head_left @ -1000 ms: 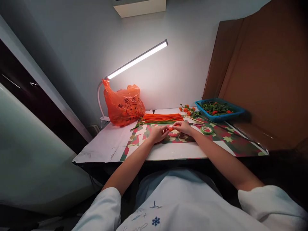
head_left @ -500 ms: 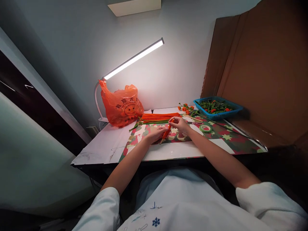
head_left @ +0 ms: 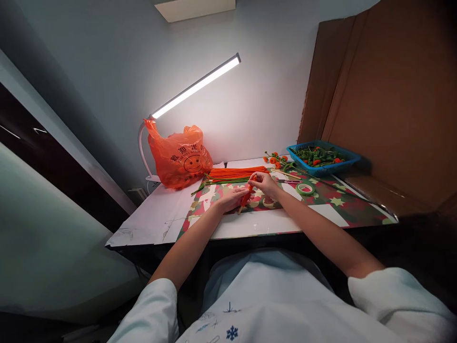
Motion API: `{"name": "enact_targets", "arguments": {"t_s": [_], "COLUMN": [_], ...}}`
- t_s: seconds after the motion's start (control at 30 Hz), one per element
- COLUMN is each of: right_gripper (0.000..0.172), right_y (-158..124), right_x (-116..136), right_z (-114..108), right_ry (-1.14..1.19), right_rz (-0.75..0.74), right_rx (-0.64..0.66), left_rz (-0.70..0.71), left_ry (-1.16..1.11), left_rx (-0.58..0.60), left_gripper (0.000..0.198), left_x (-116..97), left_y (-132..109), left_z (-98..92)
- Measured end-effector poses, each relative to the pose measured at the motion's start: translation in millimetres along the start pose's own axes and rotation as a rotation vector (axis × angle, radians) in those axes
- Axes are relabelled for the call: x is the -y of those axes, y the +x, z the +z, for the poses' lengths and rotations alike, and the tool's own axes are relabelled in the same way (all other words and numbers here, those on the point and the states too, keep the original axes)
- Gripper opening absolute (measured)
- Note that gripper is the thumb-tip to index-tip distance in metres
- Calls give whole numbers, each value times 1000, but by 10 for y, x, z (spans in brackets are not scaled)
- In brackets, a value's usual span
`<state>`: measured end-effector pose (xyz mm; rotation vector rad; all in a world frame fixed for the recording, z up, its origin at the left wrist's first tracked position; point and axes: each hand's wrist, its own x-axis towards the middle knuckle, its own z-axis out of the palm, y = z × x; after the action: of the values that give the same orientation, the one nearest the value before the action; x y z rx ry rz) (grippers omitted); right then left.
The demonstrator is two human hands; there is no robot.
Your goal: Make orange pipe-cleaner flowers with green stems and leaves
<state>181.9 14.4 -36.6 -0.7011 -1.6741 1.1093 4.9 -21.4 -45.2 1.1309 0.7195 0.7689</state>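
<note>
Over the front of the table, my left hand [head_left: 232,199] is closed around a thin wooden stick [head_left: 239,210] wrapped in an orange pipe cleaner [head_left: 245,200]. The stick slants, its bare lower end pointing down toward me. My right hand [head_left: 265,185] pinches the orange pipe cleaner near the upper end, fingertips close together. Just behind both hands lies a bundle of orange pipe cleaners [head_left: 239,172], with green pipe cleaners [head_left: 228,180] along its near side. My fingers hide part of the stick.
An orange plastic bag [head_left: 185,159] stands back left under a lit lamp [head_left: 196,86]. Right of my hands lie a green tape roll [head_left: 305,189], a pink-handled tool [head_left: 291,181] and orange flowers [head_left: 275,160]. A blue basket [head_left: 352,159] holds more flowers beside a cardboard panel [head_left: 385,95].
The hands stay almost in place on the stick, with only a slight shift of the right fingers. The whole view has tilted a little.
</note>
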Motion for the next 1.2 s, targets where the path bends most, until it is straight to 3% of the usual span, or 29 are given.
{"name": "enact_targets", "arguments": {"t_s": [0.2, 0.33, 0.53, 0.67, 0.8, 0.93, 1.07, 1.2], "right_gripper": [35, 31, 34, 42, 37, 36, 40, 37], "right_y": [9, 19, 45, 7, -65, -83, -67, -104], "right_x": [-16, -33, -61, -25, 1, -28, -41, -12], "right_z": [16, 44, 111, 182, 246, 241, 174, 128], "right_ry": [17, 19, 43, 101, 74, 4, -145, -313], "right_rz": [-12, -33, -21, 95, 202, 251, 165, 35], "right_rx": [-13, -37, -103, -125, -11, 133, 180, 176], "left_rz": [-15, 10, 62, 232, 391, 483, 453, 330], "left_ry": [-99, -125, -143, -99, -70, 65, 224, 327], "left_rx": [73, 55, -66, -206, -354, -382, -432, -498], "left_gripper": [28, 26, 27, 31, 29, 30, 29, 34], "left_x": [-17, -7, 33, 40, 51, 72, 61, 38], "left_y": [-3, 8, 72, 142, 192, 198, 160, 104], "left_z": [32, 34, 9, -36, -114, -182, -228, -253]}}
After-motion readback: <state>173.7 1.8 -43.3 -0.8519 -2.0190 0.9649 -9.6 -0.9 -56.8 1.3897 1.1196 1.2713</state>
